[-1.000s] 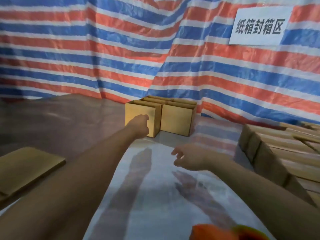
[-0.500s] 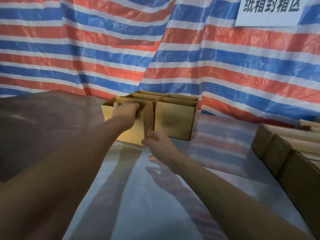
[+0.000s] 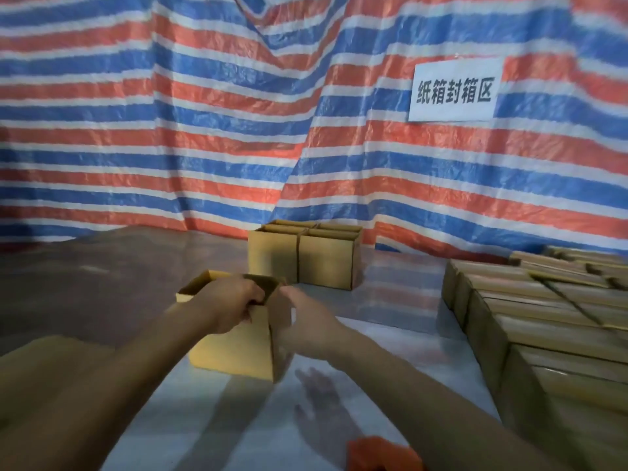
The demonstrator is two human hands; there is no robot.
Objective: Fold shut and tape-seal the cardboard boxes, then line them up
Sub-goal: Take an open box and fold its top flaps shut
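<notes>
An open-topped cardboard box (image 3: 234, 348) sits on the table in front of me, its flaps up. My left hand (image 3: 231, 305) grips the box's near top rim, fingers curled over the edge. My right hand (image 3: 307, 321) lies flat against the box's right side with fingers straight. Several more open boxes (image 3: 302, 260) stand grouped at the back of the table. An orange thing (image 3: 380, 455) shows at the bottom edge; what it is I cannot tell.
Rows of closed cardboard boxes (image 3: 543, 321) fill the right side. A flat piece of cardboard (image 3: 44, 372) lies at the left. A striped tarp (image 3: 204, 113) with a white sign (image 3: 453, 90) hangs behind the glossy table (image 3: 390, 307).
My left hand took one box from the back group and pulled it toward me. My right hand came in against its right side.
</notes>
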